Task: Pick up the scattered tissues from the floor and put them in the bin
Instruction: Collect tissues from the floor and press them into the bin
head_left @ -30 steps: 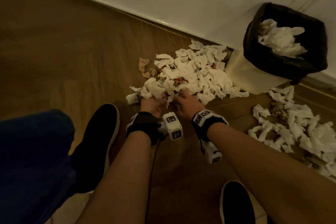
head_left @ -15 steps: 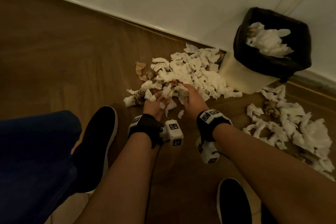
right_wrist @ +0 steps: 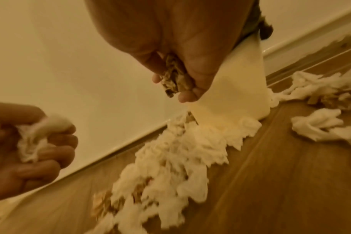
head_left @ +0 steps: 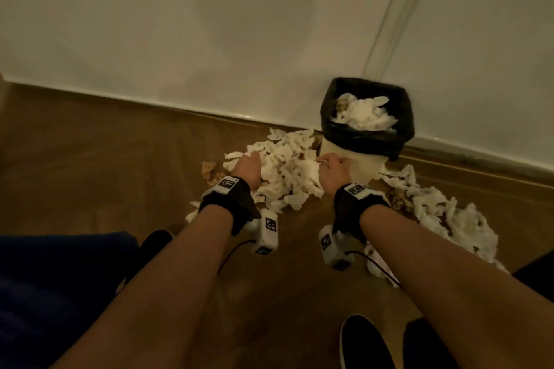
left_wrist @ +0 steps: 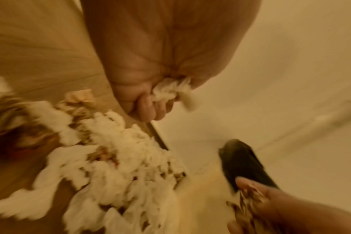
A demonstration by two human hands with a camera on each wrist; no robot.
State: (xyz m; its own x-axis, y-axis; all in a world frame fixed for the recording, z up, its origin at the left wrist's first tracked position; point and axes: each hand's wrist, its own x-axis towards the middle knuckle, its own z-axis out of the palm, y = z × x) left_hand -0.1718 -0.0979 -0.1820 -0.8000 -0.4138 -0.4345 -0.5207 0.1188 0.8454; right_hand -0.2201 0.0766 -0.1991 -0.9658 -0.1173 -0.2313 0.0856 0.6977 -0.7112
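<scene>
The crumpled white tissues (head_left: 284,177) lie in a loose heap on the brown wood-plank floor (head_left: 105,165), pressed against the near-left side of the cream bin with a black liner bag (head_left: 353,165); a second trail of white tissues (head_left: 443,213) runs along the floor on the bin's right. Both hands are raised above the first heap, each carrying a share. The left hand (head_left: 247,169) has its fingers curled round a small white tissue wad (left_wrist: 170,90), which pokes out between them. The right hand (head_left: 332,171) has its fingers closed on a brownish crumpled wad (right_wrist: 174,79).

The bin's open mouth lies up and away to the right of both fists, beyond its near rim. The right hand is the nearer, hanging just in front of the bin's cream wall; the left has farther to travel across the heap. Judging by this, each fist must rise over the black rim before letting go.

Inside the liner sits a mound of white tissues (head_left: 364,117), reaching about halfway up.
</scene>
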